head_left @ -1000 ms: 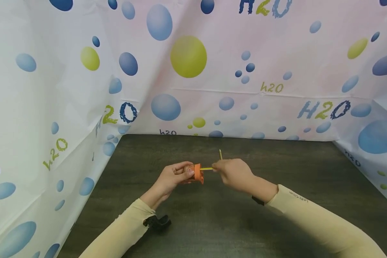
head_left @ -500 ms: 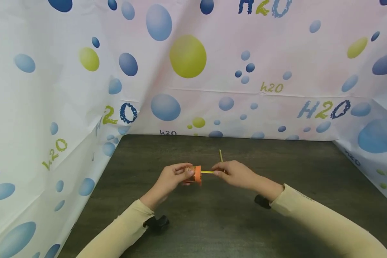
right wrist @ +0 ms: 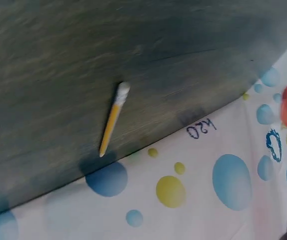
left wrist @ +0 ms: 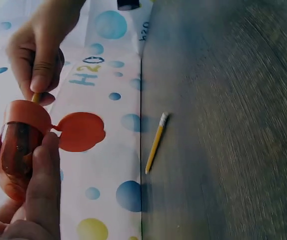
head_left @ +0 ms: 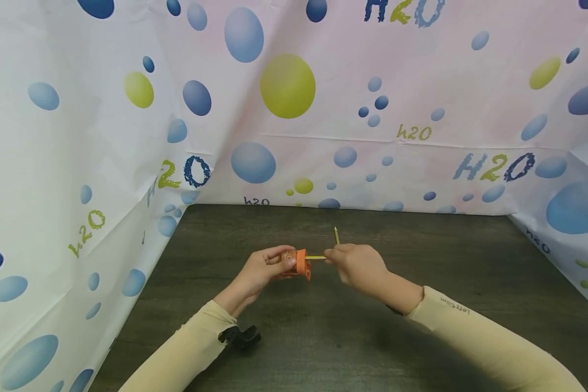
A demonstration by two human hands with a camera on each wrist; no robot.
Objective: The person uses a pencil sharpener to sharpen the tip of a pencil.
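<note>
In the head view, my left hand [head_left: 259,274] grips an orange pencil sharpener [head_left: 301,262] with a see-through shavings container, above the table. My right hand [head_left: 361,268] pinches a yellow pencil [head_left: 316,257], whose other end is inside the sharpener's mouth. The left wrist view shows the sharpener's orange rim [left wrist: 26,112] and its round flap lid [left wrist: 82,132] hanging out to the side. Most of that pencil is hidden by the right hand and the sharpener. Behind the right hand, a second yellow pencil [head_left: 336,235] lies on the table.
The dark wood-look table [head_left: 294,337] stretches out under both hands. A white sheet [head_left: 353,71] with blue and green dots hangs along its back and sides. A black strap piece [head_left: 242,337] sticks out from the left wrist.
My right hand has turned at the wrist one way and back while pinching the pencil. The sharpener has tilted slightly with it; my left hand stays nearly in place. The second pencil has not moved.
</note>
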